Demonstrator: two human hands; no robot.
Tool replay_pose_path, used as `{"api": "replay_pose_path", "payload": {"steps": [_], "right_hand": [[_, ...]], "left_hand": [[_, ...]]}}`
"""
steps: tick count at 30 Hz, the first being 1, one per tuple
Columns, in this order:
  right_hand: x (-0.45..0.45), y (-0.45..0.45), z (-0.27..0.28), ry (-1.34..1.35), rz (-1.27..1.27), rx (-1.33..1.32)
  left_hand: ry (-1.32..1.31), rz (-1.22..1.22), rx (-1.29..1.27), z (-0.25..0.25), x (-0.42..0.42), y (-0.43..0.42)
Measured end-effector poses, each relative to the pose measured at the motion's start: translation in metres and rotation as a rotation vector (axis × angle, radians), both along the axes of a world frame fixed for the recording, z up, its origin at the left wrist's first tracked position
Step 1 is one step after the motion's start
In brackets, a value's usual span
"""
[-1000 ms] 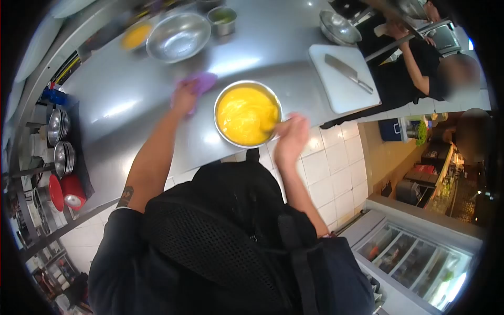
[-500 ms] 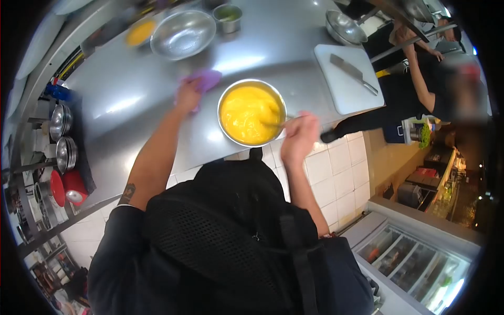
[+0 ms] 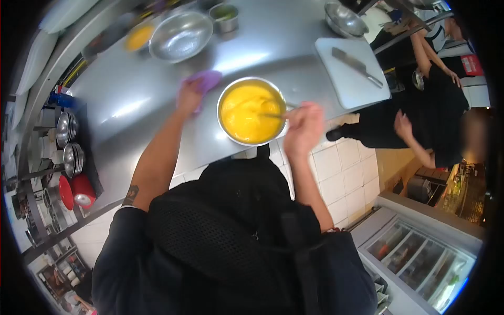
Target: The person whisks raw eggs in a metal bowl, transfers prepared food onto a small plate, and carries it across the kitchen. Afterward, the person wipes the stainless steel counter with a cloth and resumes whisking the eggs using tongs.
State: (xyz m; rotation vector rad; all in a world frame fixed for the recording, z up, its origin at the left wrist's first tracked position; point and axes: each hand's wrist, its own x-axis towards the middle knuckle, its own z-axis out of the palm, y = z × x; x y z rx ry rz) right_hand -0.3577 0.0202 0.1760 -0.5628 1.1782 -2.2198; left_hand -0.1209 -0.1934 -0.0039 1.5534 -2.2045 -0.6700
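A round metal bowl (image 3: 220, 125) with a smooth yellow mixture (image 3: 251, 113) sits near the counter's front edge. At its right rim, my right hand (image 3: 304, 126) is closed around the handle of a thin metal utensil (image 3: 270, 115). The utensil's lower end is sunk in the mixture, and motion blur hides its exact kind. To the left of the bowl, my left hand (image 3: 190, 97) grips a crumpled purple cloth (image 3: 210, 80) on the counter, apart from the bowl.
Farther back on the steel counter (image 3: 126, 142) stand a wide metal bowl (image 3: 181, 37), a small metal pot (image 3: 224, 20) with something green, and a yellow-filled container (image 3: 139, 38). A knife (image 3: 357, 65) lies on a white cutting board (image 3: 349, 92). A person in black (image 3: 420, 105) stands at right.
The utensil has shifted within the yellow mixture as my right hand moves. My left hand stays on the cloth. At right, the person in black has changed position, with one hand now lowered.
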Motion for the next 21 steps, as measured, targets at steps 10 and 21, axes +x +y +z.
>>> {"api": "replay_pose_path", "payload": {"steps": [10,21], "right_hand": [[0.014,-0.002,-0.034,0.021,0.188,0.214],[0.004,-0.019,0.007,-0.071,0.199,0.048]], "left_hand": [[-0.037,0.044,0.02,-0.009,0.001,-0.012],[-0.035,0.003,-0.023,-0.023,0.014,0.002]]}}
